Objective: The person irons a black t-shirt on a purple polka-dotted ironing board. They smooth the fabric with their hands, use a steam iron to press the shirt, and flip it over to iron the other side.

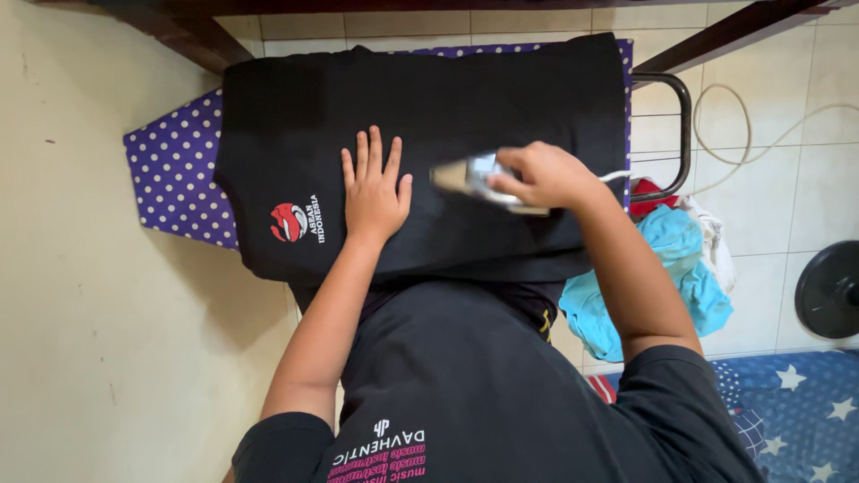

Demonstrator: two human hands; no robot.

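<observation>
A black T-shirt with a small red and white chest logo lies spread over an ironing board with a purple, white-dotted cover. My left hand rests flat on the shirt with fingers spread, just right of the logo. My right hand grips the handle of a clothes iron, which sits on the shirt beside my left hand and looks motion-blurred. The iron's white cord trails off to the right over the floor tiles.
A metal rack end sticks out of the board on the right. Below it lies a heap of clothes, light blue, white and red. A dark round object stands at far right, a blue star-patterned fabric at bottom right. A cream wall fills the left.
</observation>
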